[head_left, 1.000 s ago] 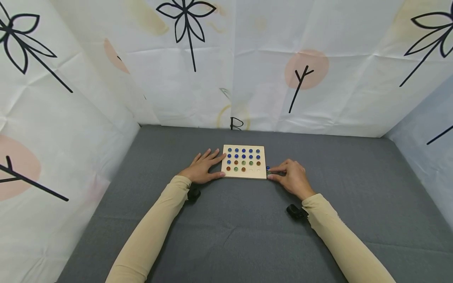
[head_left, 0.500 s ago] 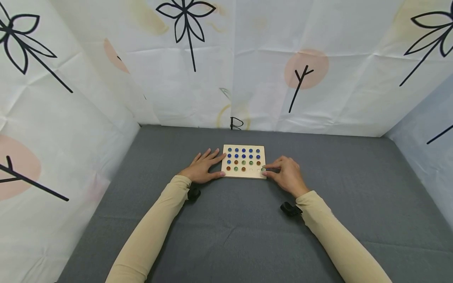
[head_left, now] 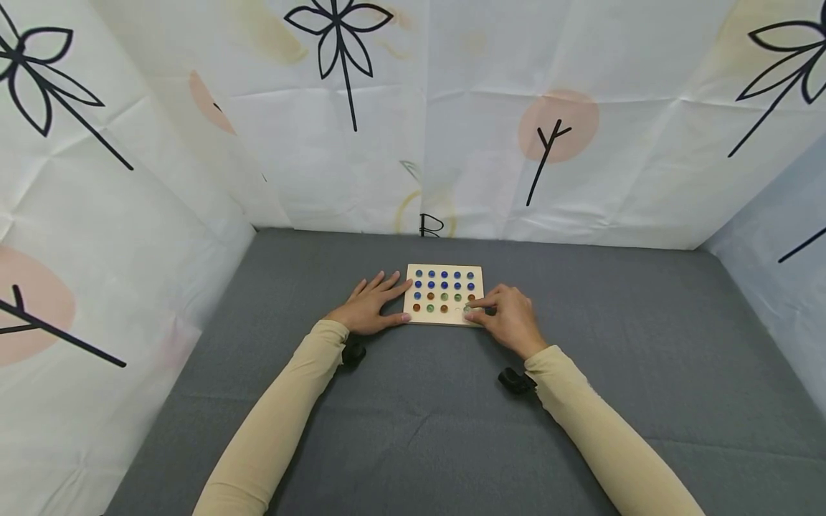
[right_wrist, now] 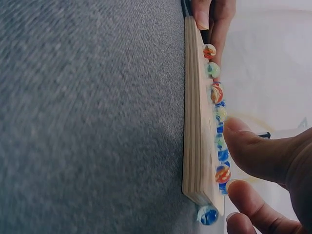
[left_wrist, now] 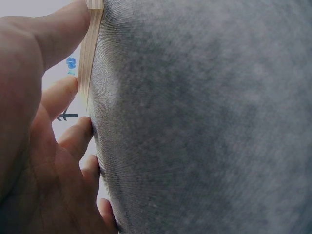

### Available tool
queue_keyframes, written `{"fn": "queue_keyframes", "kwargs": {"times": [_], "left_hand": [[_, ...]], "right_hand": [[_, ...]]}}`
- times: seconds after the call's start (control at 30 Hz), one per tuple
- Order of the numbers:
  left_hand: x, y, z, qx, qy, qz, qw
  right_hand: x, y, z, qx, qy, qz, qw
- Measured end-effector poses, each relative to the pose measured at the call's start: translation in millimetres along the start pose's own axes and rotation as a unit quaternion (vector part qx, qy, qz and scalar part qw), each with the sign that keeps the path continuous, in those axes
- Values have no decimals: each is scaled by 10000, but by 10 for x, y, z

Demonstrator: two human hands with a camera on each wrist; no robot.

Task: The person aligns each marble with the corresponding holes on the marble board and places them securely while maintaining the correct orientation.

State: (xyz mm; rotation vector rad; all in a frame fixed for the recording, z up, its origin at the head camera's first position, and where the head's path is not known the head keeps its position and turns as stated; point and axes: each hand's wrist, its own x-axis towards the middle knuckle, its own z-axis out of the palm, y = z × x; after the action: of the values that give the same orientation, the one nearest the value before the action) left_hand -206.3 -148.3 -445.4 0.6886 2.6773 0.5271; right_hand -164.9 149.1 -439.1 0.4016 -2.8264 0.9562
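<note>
A pale wooden board point(head_left: 452, 317) with rows of blue, green and amber glass marbles lies on the grey cloth. Fingers spread, my left hand point(head_left: 369, 308) rests flat on the cloth, its thumb and index fingertip against the board's left edge. Thumb and index finger of my right hand point(head_left: 513, 322) pinch a greenish marble point(head_left: 467, 309) low over the front row's right end. One bare hollow shows just left of it. In the right wrist view, an amber marble point(right_wrist: 223, 173) sits on the board between the right thumb and index finger.
A loose blue marble point(right_wrist: 208, 214) lies beside the board's right end, hidden behind the right hand in the head view. Grey cloth point(head_left: 413, 416) covers the table. A white printed curtain point(head_left: 477, 165) stands behind and at the sides.
My right hand has picked up the greenish marble beside the board and moved left with it, over the board's front right corner. The left hand and the board have stayed still.
</note>
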Motion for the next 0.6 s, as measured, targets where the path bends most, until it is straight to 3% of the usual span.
{"fn": "queue_keyframes", "kwargs": {"times": [0.6], "left_hand": [[-7, -1, -2, -40, 20, 40, 10000]], "right_hand": [[29, -46, 125, -231, 12, -147, 9996]]}}
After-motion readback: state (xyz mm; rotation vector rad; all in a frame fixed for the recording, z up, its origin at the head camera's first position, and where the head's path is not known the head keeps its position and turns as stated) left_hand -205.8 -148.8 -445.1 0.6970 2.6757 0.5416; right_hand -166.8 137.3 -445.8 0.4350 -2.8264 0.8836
